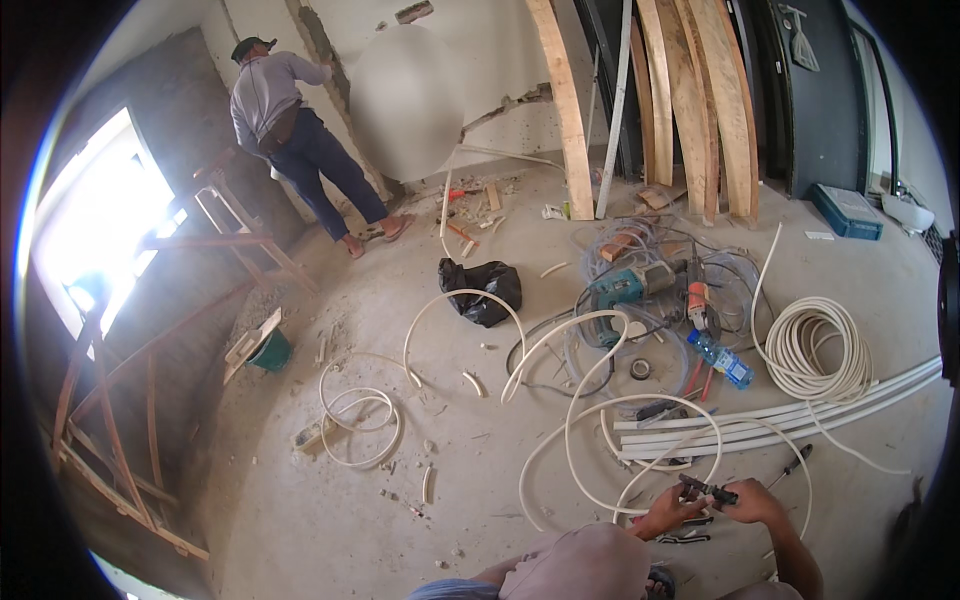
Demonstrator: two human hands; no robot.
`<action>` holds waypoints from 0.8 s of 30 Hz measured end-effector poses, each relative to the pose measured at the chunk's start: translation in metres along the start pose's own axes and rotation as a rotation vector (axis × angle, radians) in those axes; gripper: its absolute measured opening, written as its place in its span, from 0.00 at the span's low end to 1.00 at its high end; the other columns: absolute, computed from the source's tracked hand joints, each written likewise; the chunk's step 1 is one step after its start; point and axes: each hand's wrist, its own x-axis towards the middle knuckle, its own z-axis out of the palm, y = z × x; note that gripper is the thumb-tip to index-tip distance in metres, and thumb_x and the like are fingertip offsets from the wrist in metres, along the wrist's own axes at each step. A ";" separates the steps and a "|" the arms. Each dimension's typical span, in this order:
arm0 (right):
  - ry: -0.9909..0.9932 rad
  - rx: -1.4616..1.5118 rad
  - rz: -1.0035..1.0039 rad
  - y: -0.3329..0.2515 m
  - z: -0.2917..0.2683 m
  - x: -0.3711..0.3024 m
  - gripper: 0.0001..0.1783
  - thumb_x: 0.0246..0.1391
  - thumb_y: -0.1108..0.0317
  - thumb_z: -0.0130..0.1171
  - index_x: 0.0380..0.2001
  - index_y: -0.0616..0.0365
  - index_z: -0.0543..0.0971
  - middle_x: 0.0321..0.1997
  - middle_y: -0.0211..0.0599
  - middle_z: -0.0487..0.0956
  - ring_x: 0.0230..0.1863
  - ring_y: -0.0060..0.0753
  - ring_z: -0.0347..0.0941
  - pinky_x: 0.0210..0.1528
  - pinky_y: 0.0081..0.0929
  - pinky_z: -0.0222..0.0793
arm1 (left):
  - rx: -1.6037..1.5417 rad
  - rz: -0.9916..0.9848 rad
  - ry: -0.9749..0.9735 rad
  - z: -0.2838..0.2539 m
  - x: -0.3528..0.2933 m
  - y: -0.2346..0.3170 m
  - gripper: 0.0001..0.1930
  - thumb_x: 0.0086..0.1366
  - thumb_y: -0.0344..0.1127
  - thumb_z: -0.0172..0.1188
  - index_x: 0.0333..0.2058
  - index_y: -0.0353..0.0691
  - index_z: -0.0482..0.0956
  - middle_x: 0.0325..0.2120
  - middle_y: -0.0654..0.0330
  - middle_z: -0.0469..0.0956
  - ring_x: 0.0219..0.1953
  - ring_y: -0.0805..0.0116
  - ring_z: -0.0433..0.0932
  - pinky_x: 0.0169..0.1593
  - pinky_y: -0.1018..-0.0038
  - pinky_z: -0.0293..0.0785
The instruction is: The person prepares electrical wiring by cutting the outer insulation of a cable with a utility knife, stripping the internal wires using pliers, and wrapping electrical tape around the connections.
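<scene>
Low at the right, my left hand [671,512] and my right hand [757,503] are close together, fingers curled round a short black hand tool [708,489]. Its exact kind is too small to make out. My left hand grips its left end, and my right hand is at the other end. Just below them on the floor lies a hand tool with dark and pale handles [684,539]. Loops of cream flexible conduit [575,440] spread over the floor beside my left hand. A screwdriver [795,461] lies beyond my right hand.
White straight pipes [760,428] and a coiled conduit roll [815,350] lie at the right. A teal power tool [622,287], tangled cables and a water bottle [722,360] are farther off. Wooden planks [690,110] lean behind. Another person [290,120] stands at the far wall.
</scene>
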 end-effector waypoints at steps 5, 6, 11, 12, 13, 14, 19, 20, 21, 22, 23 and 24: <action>0.379 -0.336 -0.057 -0.008 0.039 0.008 0.12 0.45 0.62 0.67 0.29 0.58 0.79 0.32 0.47 0.80 0.36 0.58 0.78 0.40 0.51 0.73 | 0.151 0.007 0.221 0.010 0.006 -0.031 0.36 0.62 0.65 0.64 0.46 0.30 0.76 0.41 0.45 0.82 0.45 0.49 0.81 0.49 0.60 0.75; 0.451 -0.381 -0.038 -0.013 0.042 0.009 0.12 0.45 0.62 0.67 0.30 0.57 0.79 0.34 0.46 0.81 0.36 0.58 0.79 0.40 0.51 0.73 | 0.183 -0.011 0.250 0.011 0.006 -0.031 0.39 0.61 0.67 0.64 0.48 0.30 0.75 0.43 0.43 0.82 0.47 0.47 0.81 0.49 0.59 0.76; 0.441 -0.336 0.172 -0.018 0.062 0.017 0.14 0.46 0.65 0.68 0.35 0.58 0.78 0.37 0.46 0.82 0.38 0.57 0.80 0.42 0.52 0.73 | 0.238 -0.014 0.313 0.016 0.012 -0.026 0.36 0.63 0.65 0.63 0.49 0.32 0.74 0.42 0.43 0.82 0.46 0.43 0.81 0.48 0.56 0.75; 0.449 -0.320 0.202 -0.017 0.065 0.019 0.15 0.46 0.65 0.68 0.36 0.59 0.78 0.37 0.47 0.82 0.39 0.57 0.80 0.42 0.53 0.73 | 0.265 -0.038 0.306 0.016 0.014 -0.021 0.36 0.63 0.65 0.62 0.50 0.33 0.73 0.43 0.44 0.82 0.46 0.43 0.81 0.49 0.56 0.75; 0.474 -0.313 0.226 -0.011 0.069 0.018 0.15 0.46 0.66 0.68 0.36 0.59 0.78 0.37 0.47 0.82 0.39 0.57 0.80 0.42 0.53 0.73 | 0.257 -0.050 0.295 0.019 0.016 -0.014 0.34 0.63 0.64 0.63 0.49 0.34 0.73 0.43 0.44 0.82 0.46 0.43 0.81 0.48 0.56 0.75; 0.500 -0.307 0.251 -0.003 0.075 0.018 0.15 0.45 0.66 0.69 0.36 0.58 0.78 0.37 0.47 0.82 0.39 0.57 0.80 0.42 0.53 0.73 | 0.251 -0.037 0.285 0.022 0.019 -0.008 0.34 0.63 0.63 0.64 0.48 0.34 0.73 0.43 0.44 0.82 0.46 0.43 0.81 0.48 0.56 0.75; 0.568 -0.214 0.327 -0.001 0.112 0.027 0.13 0.46 0.67 0.69 0.33 0.58 0.77 0.35 0.50 0.82 0.40 0.59 0.80 0.41 0.53 0.73 | 0.240 0.027 0.343 0.017 0.021 -0.037 0.31 0.61 0.61 0.66 0.46 0.35 0.73 0.40 0.47 0.81 0.43 0.44 0.80 0.46 0.56 0.74; 0.575 -0.190 0.354 -0.004 0.115 0.026 0.12 0.47 0.66 0.68 0.33 0.58 0.77 0.34 0.50 0.82 0.40 0.60 0.80 0.41 0.53 0.73 | 0.245 0.037 0.347 0.017 0.020 -0.037 0.31 0.61 0.61 0.66 0.45 0.36 0.74 0.39 0.47 0.81 0.43 0.44 0.80 0.46 0.56 0.74; 0.580 -0.165 0.382 -0.008 0.117 0.026 0.11 0.48 0.66 0.68 0.32 0.58 0.77 0.33 0.50 0.82 0.39 0.60 0.80 0.41 0.53 0.73 | 0.248 0.025 0.363 0.018 0.018 -0.037 0.31 0.60 0.61 0.66 0.44 0.37 0.74 0.38 0.48 0.81 0.43 0.45 0.80 0.46 0.56 0.73; 0.591 -0.141 0.411 -0.011 0.115 0.027 0.11 0.48 0.65 0.67 0.31 0.58 0.77 0.33 0.51 0.82 0.39 0.60 0.80 0.40 0.53 0.73 | 0.254 0.021 0.352 0.017 0.019 -0.034 0.31 0.60 0.61 0.66 0.44 0.37 0.74 0.38 0.48 0.81 0.43 0.45 0.80 0.46 0.56 0.73; 0.623 -0.133 0.432 -0.012 0.117 0.028 0.11 0.51 0.62 0.65 0.30 0.58 0.77 0.30 0.50 0.82 0.38 0.60 0.80 0.39 0.53 0.73 | 0.260 0.014 0.340 0.016 0.019 -0.033 0.31 0.60 0.61 0.67 0.44 0.38 0.74 0.38 0.48 0.81 0.43 0.45 0.80 0.45 0.56 0.73; 0.638 -0.125 0.433 -0.010 0.121 0.030 0.11 0.52 0.61 0.65 0.30 0.58 0.78 0.30 0.51 0.82 0.37 0.60 0.80 0.39 0.53 0.73 | 0.266 0.007 0.324 0.015 0.019 -0.032 0.31 0.59 0.62 0.67 0.43 0.38 0.73 0.38 0.48 0.81 0.43 0.45 0.80 0.45 0.56 0.73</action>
